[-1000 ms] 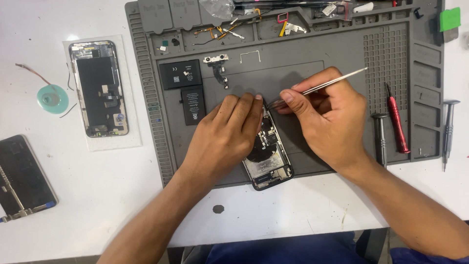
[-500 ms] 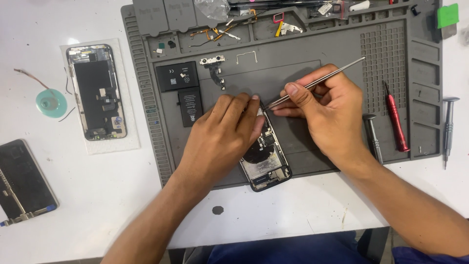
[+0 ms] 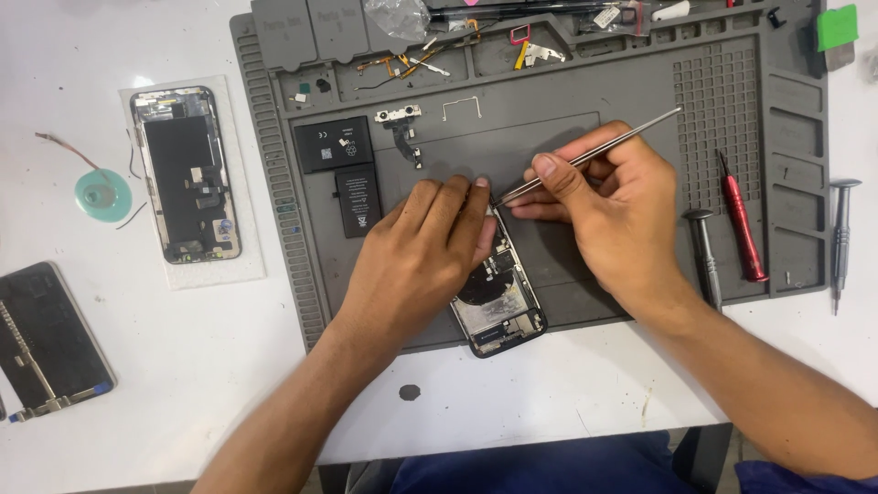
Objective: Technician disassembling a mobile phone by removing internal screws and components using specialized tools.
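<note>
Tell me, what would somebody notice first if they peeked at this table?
Probably the two hands in the middle of the grey work mat: the left hand presses down an opened phone, and the right hand pokes metal tweezers into its top end. Next, the red screwdriver on the mat's right side.

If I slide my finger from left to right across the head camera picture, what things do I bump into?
Black screen panel → green tape roll → opened phone on white pad → left hand → right hand → red screwdriver → grey screwdriver.
</note>
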